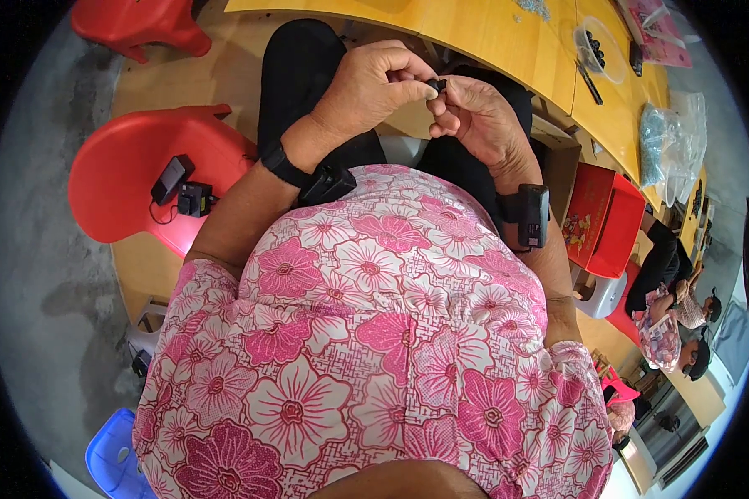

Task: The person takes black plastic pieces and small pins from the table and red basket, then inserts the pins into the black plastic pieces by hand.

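A small black piece (pixel 438 85) sits between my two hands, above my lap and close to the table's near edge. My left hand (pixel 374 83) pinches it between thumb and forefinger from the left. From the right, my right hand (pixel 481 116) grips it too, with the fingers curled under. The piece is too small and too covered by fingertips for me to tell its kind. Each wrist wears a strap with a black box.
A yellow table (pixel 508 41) spans the far side. On it are a clear tub (pixel 612 71) of small black pieces, a black pen (pixel 589 83) and plastic bags (pixel 674 141). A red chair (pixel 108 175) stands left, a red box (pixel 603 220) right. Other people sit far right.
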The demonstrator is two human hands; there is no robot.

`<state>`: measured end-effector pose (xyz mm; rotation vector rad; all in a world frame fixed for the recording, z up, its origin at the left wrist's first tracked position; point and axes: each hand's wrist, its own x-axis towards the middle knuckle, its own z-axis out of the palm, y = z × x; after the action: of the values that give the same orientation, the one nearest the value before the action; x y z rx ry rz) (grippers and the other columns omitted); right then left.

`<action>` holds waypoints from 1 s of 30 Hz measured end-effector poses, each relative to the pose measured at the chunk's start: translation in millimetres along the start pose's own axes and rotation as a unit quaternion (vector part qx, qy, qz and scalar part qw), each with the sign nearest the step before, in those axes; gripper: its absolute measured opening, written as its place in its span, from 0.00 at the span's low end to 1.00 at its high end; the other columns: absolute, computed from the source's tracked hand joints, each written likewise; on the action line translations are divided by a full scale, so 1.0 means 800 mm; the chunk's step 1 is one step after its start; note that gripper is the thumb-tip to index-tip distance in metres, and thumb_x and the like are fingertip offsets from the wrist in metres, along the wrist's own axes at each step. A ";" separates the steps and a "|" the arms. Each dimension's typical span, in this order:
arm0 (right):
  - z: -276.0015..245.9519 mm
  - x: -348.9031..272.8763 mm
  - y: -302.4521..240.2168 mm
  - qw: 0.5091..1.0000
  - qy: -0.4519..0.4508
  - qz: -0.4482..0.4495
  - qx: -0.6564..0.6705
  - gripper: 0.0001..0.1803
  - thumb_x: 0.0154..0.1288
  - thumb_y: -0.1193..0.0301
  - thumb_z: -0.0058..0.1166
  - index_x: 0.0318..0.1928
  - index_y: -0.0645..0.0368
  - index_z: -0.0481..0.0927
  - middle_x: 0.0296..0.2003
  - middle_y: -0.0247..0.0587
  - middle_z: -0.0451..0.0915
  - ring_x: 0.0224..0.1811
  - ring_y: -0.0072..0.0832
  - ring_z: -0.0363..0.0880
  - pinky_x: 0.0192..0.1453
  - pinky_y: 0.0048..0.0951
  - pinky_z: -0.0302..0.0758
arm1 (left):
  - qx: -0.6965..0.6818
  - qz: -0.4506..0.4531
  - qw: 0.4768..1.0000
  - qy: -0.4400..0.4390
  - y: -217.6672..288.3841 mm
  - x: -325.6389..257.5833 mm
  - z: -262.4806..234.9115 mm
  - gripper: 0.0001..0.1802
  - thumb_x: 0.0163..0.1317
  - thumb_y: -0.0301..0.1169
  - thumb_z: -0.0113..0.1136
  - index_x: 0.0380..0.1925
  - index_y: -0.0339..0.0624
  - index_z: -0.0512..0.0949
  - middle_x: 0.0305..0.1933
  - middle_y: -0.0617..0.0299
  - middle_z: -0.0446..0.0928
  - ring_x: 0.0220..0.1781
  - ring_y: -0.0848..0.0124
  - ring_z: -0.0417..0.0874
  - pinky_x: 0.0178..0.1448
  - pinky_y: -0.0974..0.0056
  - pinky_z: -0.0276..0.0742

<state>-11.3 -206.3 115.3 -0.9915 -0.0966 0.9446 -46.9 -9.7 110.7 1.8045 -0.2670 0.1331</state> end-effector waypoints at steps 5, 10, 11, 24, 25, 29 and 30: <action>0.001 0.001 0.000 1.000 0.012 0.004 -0.004 0.16 0.68 0.61 0.52 0.37 0.64 0.78 0.27 0.34 0.77 0.21 0.18 0.70 0.40 0.29 0.81 | 0.024 0.025 0.999 0.001 -0.002 0.002 0.001 0.07 0.51 0.23 0.65 0.32 0.38 0.83 0.25 0.66 0.74 0.27 0.78 0.74 0.33 0.73 0.72; 0.006 0.001 0.001 1.000 0.010 0.006 0.020 0.15 0.69 0.63 0.50 0.39 0.64 0.77 0.27 0.33 0.76 0.22 0.18 0.70 0.38 0.28 0.80 | 0.017 0.042 0.999 0.009 -0.006 0.001 0.004 0.07 0.50 0.23 0.65 0.31 0.38 0.82 0.25 0.66 0.73 0.27 0.78 0.73 0.33 0.73 0.72; 0.006 0.001 0.003 1.000 0.018 -0.001 0.012 0.14 0.69 0.64 0.49 0.40 0.65 0.76 0.28 0.33 0.76 0.22 0.18 0.70 0.38 0.27 0.80 | 0.017 0.047 0.999 0.011 -0.006 0.001 0.004 0.07 0.50 0.23 0.65 0.31 0.38 0.82 0.26 0.66 0.73 0.27 0.78 0.73 0.32 0.74 0.71; 0.031 -0.007 0.012 0.844 0.111 -0.198 -0.486 0.11 0.66 0.73 0.49 0.47 0.64 0.73 0.35 0.43 0.76 0.28 0.29 0.79 0.36 0.25 0.76 | 0.025 0.027 0.996 -0.087 -0.015 -0.006 0.004 0.24 0.62 0.41 0.60 0.53 0.39 0.74 0.35 0.65 0.73 0.35 0.78 0.70 0.38 0.73 0.70; 0.028 -0.007 0.013 0.843 0.113 -0.198 -0.487 0.11 0.66 0.73 0.49 0.47 0.64 0.73 0.35 0.43 0.76 0.28 0.29 0.79 0.36 0.25 0.76 | -0.002 0.024 0.995 -0.094 -0.009 -0.008 0.007 0.25 0.63 0.43 0.59 0.54 0.38 0.73 0.38 0.63 0.74 0.36 0.76 0.72 0.41 0.72 0.70; 0.024 -0.006 0.017 0.778 0.114 -0.276 -0.552 0.13 0.63 0.74 0.49 0.48 0.61 0.73 0.38 0.49 0.76 0.38 0.43 0.78 0.44 0.34 0.75 | -0.014 0.066 0.993 -0.097 0.000 -0.007 0.010 0.25 0.65 0.45 0.56 0.53 0.37 0.72 0.44 0.58 0.75 0.42 0.70 0.76 0.46 0.68 0.72; 0.025 -0.007 0.017 0.777 0.118 -0.275 -0.554 0.13 0.63 0.74 0.48 0.48 0.61 0.72 0.39 0.51 0.76 0.41 0.46 0.77 0.46 0.36 0.75 | -0.014 0.066 0.993 -0.098 0.000 -0.006 0.009 0.25 0.65 0.45 0.56 0.53 0.37 0.72 0.44 0.58 0.75 0.42 0.70 0.76 0.46 0.68 0.72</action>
<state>-33.0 -193.9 118.6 -2.0157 -0.7600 0.1149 -51.6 -16.1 107.8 1.7739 -0.5249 0.0447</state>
